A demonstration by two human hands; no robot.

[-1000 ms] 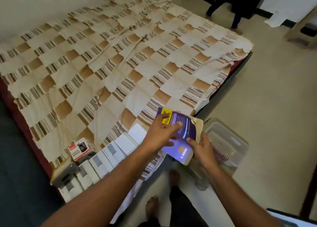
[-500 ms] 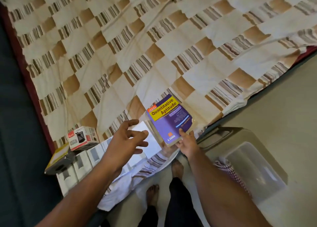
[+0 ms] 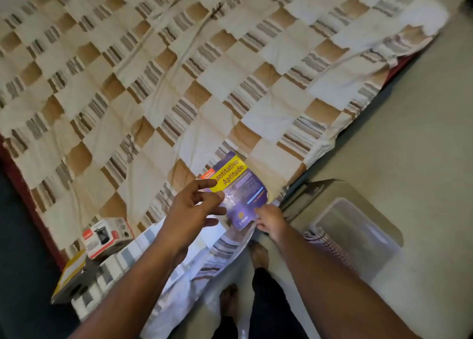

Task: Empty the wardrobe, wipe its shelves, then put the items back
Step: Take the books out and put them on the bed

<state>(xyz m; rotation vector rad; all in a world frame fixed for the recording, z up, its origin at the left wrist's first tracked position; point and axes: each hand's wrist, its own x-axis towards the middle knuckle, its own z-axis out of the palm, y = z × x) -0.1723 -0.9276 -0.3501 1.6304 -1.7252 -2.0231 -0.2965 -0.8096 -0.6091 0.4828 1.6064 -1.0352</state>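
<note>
Right hand point(image 3: 270, 219) pinches purple book point(image 3: 239, 191) at lower corner, on checked bedspread point(image 3: 204, 70) – left hand point(image 3: 190, 210) spread, fingers loose, over book's edge.

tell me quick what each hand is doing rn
Left hand: open, fingers spread over the book, holding nothing.
Right hand: pinching the book's near corner.

Checked bedspread point(image 3: 194, 65) covers bed, cream, tan and striped squares, wrinkled; beige floor point(image 3: 409, 134) to right; clear plastic bin point(image 3: 358, 239) on floor just beside bed corner; checked cloth point(image 3: 330, 246) against bin's near side.
</note>
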